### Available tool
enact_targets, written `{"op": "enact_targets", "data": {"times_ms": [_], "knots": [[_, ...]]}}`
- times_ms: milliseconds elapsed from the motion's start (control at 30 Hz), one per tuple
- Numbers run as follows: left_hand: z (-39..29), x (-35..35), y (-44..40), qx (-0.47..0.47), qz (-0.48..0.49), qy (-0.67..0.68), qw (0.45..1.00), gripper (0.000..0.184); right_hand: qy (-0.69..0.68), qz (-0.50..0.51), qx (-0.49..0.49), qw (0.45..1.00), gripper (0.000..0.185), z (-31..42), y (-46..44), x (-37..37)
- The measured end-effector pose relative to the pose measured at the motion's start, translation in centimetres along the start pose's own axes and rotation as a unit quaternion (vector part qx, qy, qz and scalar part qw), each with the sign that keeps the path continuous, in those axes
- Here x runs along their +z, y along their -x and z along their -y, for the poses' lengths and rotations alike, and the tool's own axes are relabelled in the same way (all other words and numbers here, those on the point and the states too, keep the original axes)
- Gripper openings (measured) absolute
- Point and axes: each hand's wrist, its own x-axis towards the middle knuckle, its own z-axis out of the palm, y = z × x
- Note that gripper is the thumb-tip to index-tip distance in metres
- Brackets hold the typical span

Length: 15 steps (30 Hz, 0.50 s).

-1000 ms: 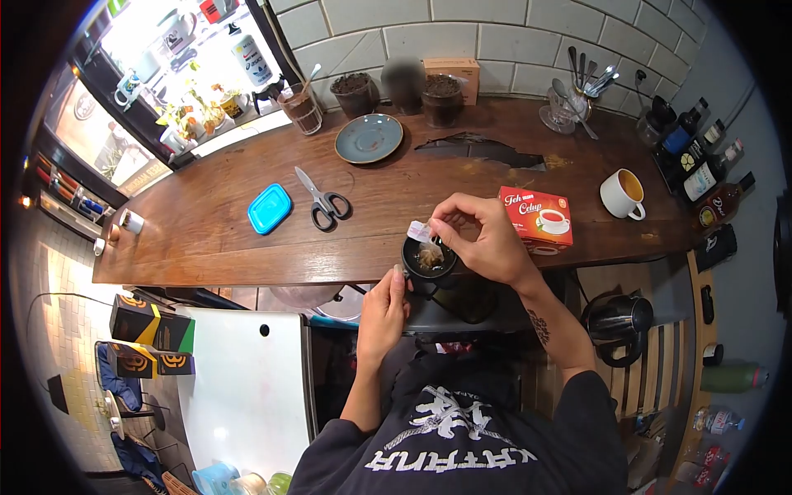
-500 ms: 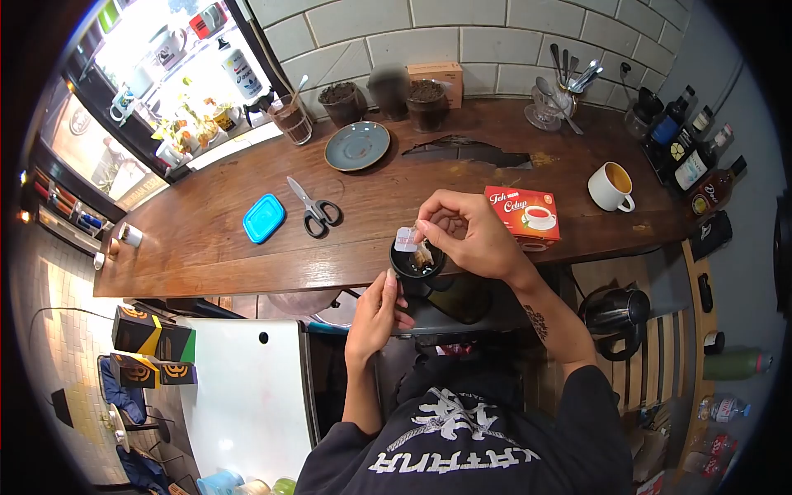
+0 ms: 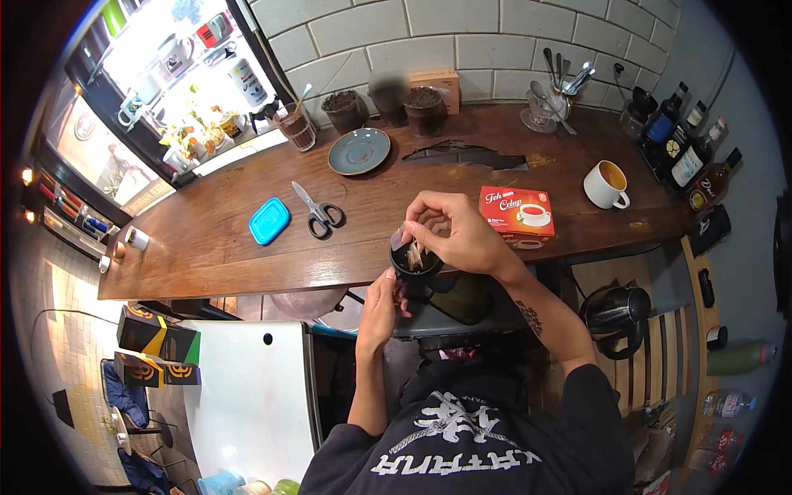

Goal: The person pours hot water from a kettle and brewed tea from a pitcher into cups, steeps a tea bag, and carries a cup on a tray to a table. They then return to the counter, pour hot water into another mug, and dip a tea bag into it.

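A small black cup (image 3: pixel 402 268) stands at the table's front edge. My left hand (image 3: pixel 379 312) has its fingers closed at the cup's near-left side, apparently on its handle. Above the rim, my right hand (image 3: pixel 458 233) pinches a tea bag by its string and paper tag. The tea bag (image 3: pixel 414 258) hangs inside the cup, wet and brownish; its pale tag (image 3: pixel 397 239) shows beside my fingertips. Just right of that hand sits a red tea box (image 3: pixel 517 212). How deep the liquid is cannot be made out.
Scissors (image 3: pixel 320 213) and a blue lid (image 3: pixel 270 221) lie to the left. Behind are a grey-blue plate (image 3: pixel 360 152), a glass of brown drink (image 3: pixel 297 128) and soil-filled pots (image 3: pixel 425 111). A white mug (image 3: pixel 605 185) and bottles (image 3: pixel 693 157) stand right; the tabletop has a dark hole (image 3: pixel 462 154).
My right hand has shifted slightly, and the tag has turned from facing me to a slant. The tea bag sits a little differently in the cup. My view has moved slightly.
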Motion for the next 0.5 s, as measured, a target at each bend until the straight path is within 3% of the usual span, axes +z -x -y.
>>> {"op": "enact_targets", "data": {"times_ms": [200,500], "knots": [[0.5,0.0,0.4,0.042,0.03,0.012,0.999,0.037,-0.001,-0.015,-0.014,1.0,0.007,0.1,0.4,0.0],[-0.2,0.8,2.6,0.006,0.072,0.034,0.997,0.038,-0.018,-0.035,0.022,0.999,0.006,1.4,2.5,-0.5]]}}
